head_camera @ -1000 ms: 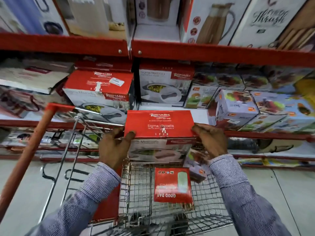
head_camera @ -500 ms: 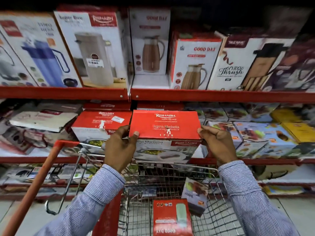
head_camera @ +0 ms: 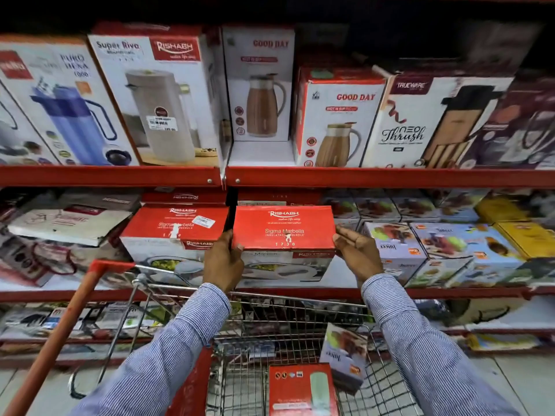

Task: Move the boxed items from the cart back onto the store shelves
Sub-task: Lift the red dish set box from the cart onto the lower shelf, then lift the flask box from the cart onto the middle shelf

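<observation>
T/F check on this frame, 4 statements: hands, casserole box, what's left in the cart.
1. Both hands are on the Sigma Marbella box. True: left hand and right hand are at its sides.
2. The box sits beside a matching red box. True.
3. The cart is empty. False: a red Good Day box and a juicer box are in it.
4. The box is going on the top shelf with the jug boxes. False: it is at the middle shelf.
</observation>
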